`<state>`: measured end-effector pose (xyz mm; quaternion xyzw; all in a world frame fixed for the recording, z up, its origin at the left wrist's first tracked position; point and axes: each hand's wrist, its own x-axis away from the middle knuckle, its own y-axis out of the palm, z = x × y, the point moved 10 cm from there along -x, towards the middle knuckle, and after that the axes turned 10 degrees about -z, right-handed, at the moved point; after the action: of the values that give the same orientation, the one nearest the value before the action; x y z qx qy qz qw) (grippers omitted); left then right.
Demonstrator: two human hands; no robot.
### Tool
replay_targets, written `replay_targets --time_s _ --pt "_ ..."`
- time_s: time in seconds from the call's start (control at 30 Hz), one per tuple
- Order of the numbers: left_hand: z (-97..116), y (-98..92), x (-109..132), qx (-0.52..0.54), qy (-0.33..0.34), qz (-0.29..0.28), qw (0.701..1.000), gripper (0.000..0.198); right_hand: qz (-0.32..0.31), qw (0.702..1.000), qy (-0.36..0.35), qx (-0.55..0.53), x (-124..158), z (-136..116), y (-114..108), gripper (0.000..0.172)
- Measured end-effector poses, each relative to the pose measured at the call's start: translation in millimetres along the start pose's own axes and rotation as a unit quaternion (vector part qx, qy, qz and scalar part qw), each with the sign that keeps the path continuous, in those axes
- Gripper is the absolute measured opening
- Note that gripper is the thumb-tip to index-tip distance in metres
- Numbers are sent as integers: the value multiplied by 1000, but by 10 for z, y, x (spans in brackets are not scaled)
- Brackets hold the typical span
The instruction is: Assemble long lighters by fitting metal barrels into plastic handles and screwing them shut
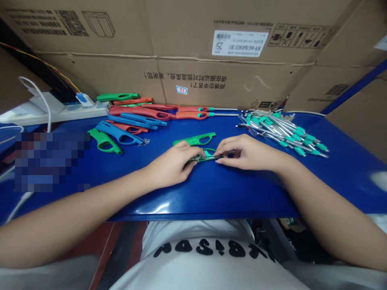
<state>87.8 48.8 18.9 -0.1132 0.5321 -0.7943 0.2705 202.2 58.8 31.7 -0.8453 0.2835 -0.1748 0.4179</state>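
Note:
My left hand (173, 163) is closed on the left end of a green lighter casing half (206, 160), held just above the table. Inside the casing sits a teal trigger piece (208, 153) with thin pale wires near it. From the other side, the fingertips of my right hand (252, 153) pinch the lighter insert at the casing's right end; a dark rod shows between those fingers. Just behind my hands lies another green casing half (196, 139), with an oval finger opening. The fingers partly hide what they grip.
Green, blue and red lighter casings (140, 112) lie at the back left, two with metal tubes fitted. Small metal pieces (144, 142) lie near them. A pile of metal-tube inserts (286, 131) is at right. A cardboard box (121, 68) stands behind; a power strip (60, 114) is at left.

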Motion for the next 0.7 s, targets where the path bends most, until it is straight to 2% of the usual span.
replay_targets --time_s 0.17,0.43,0.7 --pt "-6 -20 7 -6 -4 9 1000 32 25 999 -28 30 -15 -18 3 17" --pt "95 -28 -4 -16 46 9 999 34 31 995 -39 88 -35 -62 31 14" --pt "43 -5 -1 -22 31 3 999 33 22 992 -41 115 -33 -75 45 17"
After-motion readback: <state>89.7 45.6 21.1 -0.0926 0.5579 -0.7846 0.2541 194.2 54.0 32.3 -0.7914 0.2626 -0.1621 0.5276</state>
